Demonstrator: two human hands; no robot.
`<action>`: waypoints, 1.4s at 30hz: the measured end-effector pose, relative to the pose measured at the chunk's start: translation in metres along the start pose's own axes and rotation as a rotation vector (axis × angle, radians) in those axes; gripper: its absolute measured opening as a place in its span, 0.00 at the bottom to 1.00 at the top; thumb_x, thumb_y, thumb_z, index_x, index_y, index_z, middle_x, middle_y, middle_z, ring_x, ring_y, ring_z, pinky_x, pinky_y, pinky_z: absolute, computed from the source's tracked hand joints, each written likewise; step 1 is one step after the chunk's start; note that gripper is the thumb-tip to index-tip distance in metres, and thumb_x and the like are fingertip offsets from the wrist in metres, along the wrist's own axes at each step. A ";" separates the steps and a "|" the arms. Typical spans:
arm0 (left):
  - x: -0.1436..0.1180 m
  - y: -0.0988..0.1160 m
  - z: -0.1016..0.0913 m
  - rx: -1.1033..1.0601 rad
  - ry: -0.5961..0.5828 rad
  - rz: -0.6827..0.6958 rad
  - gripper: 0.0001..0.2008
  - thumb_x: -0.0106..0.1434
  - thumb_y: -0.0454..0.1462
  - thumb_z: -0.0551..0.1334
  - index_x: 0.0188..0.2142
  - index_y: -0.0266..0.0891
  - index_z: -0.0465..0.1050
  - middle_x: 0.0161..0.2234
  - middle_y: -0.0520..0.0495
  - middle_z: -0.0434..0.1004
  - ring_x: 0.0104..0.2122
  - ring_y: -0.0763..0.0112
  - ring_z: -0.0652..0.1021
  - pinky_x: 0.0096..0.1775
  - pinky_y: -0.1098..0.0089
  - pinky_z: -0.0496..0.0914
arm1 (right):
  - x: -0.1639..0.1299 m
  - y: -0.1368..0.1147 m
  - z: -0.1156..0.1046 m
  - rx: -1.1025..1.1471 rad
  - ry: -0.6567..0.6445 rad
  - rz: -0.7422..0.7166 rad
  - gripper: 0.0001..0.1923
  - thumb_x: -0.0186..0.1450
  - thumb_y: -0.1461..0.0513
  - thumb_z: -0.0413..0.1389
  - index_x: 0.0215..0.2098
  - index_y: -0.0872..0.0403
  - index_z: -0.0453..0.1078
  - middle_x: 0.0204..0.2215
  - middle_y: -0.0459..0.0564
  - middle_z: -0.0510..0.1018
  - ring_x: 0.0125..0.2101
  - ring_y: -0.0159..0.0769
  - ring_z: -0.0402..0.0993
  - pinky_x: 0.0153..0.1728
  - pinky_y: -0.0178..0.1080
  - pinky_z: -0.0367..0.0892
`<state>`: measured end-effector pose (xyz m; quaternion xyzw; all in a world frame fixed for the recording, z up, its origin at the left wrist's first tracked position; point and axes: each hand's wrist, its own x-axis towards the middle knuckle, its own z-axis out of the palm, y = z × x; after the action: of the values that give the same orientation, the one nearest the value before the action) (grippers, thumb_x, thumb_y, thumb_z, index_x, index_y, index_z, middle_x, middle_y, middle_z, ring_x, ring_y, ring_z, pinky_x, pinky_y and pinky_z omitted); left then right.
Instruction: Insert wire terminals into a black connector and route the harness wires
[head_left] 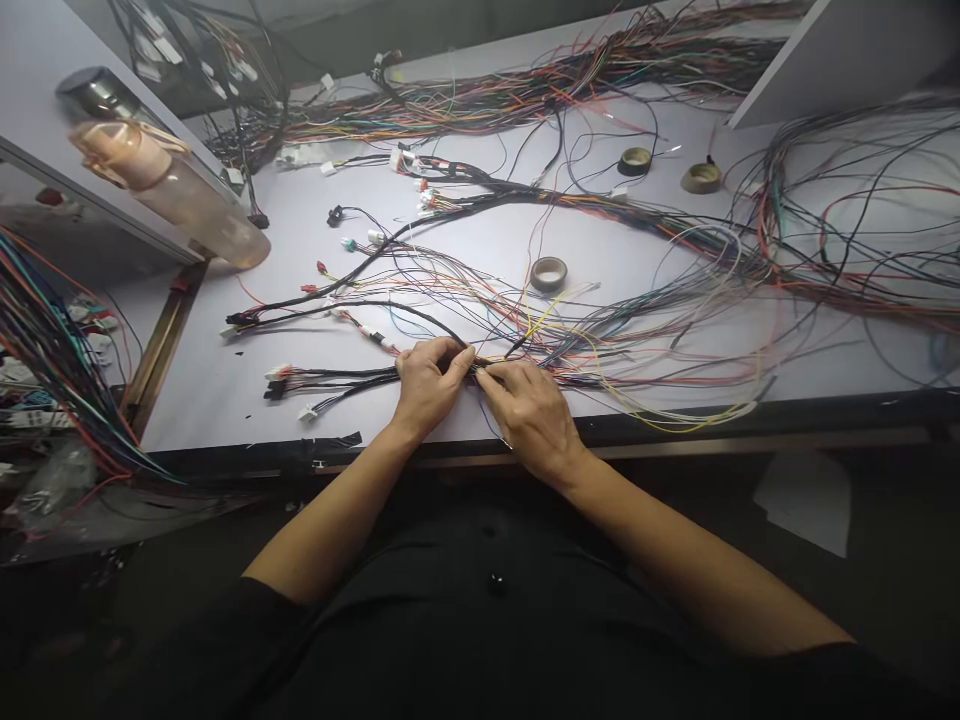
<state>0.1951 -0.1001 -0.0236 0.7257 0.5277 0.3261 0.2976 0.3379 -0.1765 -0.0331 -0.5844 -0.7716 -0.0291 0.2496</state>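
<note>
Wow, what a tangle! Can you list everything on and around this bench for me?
wire bundle: one, black-wrapped, near table edge, pinched by both hands
loose wires: too many to count, red, yellow, black, white, spread over the table
connectors: several, white and black, on wire ends at left
tape rolls: three, tan with dark tape, middle and far right of centre
bottle: one, clear pinkish, on the shelf at left
table: one, pale grey-white
hanging wires: a bunch, mixed colours, far left
left hand: gripping the bundle
right hand: gripping the bundle beside it
</note>
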 end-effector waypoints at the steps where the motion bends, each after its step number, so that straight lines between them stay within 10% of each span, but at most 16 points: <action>1: -0.001 -0.001 0.001 -0.009 0.008 -0.001 0.10 0.61 0.41 0.62 0.26 0.40 0.73 0.27 0.50 0.77 0.31 0.69 0.74 0.36 0.68 0.66 | 0.000 0.003 -0.002 0.018 -0.005 -0.003 0.13 0.69 0.64 0.50 0.49 0.56 0.71 0.43 0.50 0.78 0.42 0.39 0.67 0.41 0.41 0.60; 27: -0.006 -0.007 0.004 -0.228 0.173 -0.022 0.10 0.61 0.43 0.62 0.31 0.39 0.77 0.31 0.47 0.79 0.33 0.69 0.76 0.39 0.68 0.68 | 0.028 0.029 -0.006 0.027 0.047 0.191 0.10 0.67 0.59 0.53 0.41 0.53 0.75 0.36 0.50 0.80 0.37 0.40 0.70 0.38 0.42 0.56; 42: -0.005 0.000 0.002 0.030 0.052 0.064 0.12 0.65 0.42 0.58 0.29 0.42 0.77 0.29 0.51 0.79 0.32 0.70 0.76 0.45 0.63 0.59 | 0.036 0.025 0.001 0.714 0.167 0.432 0.03 0.62 0.61 0.56 0.31 0.52 0.70 0.28 0.45 0.77 0.28 0.31 0.72 0.34 0.35 0.66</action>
<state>0.1960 -0.1054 -0.0257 0.7379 0.5166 0.3462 0.2622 0.3530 -0.1363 -0.0247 -0.6052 -0.5702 0.2456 0.4983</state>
